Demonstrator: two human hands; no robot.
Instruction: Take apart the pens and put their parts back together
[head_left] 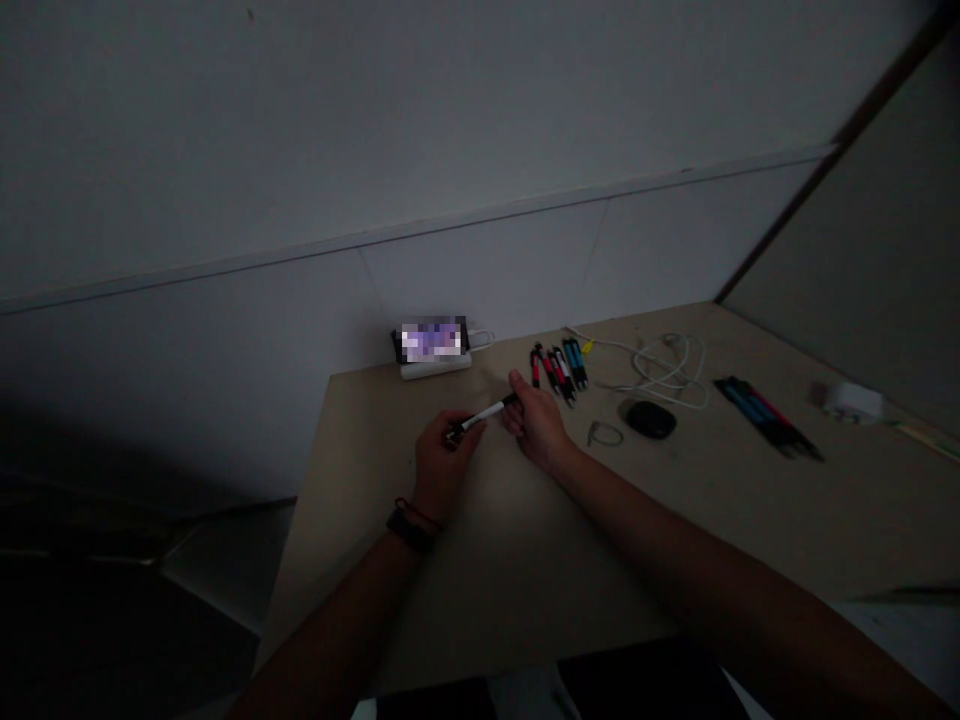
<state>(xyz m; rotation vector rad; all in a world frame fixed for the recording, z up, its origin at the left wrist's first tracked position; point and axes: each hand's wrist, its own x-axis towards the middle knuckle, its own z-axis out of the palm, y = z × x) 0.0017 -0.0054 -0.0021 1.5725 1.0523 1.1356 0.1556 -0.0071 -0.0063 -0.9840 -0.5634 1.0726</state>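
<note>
A black and white pen is held between my two hands above the desk, tilted up toward the right. My left hand is closed around its lower left end, and a dark band and a red cord circle that wrist. At the upper right end, my right hand grips the black part with thumb and fingers. Just behind my right hand lies a row of several pens with red, white and blue grips. The fingertips of both hands are partly hidden and dim.
A phone with a lit screen leans on a white stand by the wall. Rightward lie a grey loop of cord, a black mouse, a white cable, more dark pens and a white adapter.
</note>
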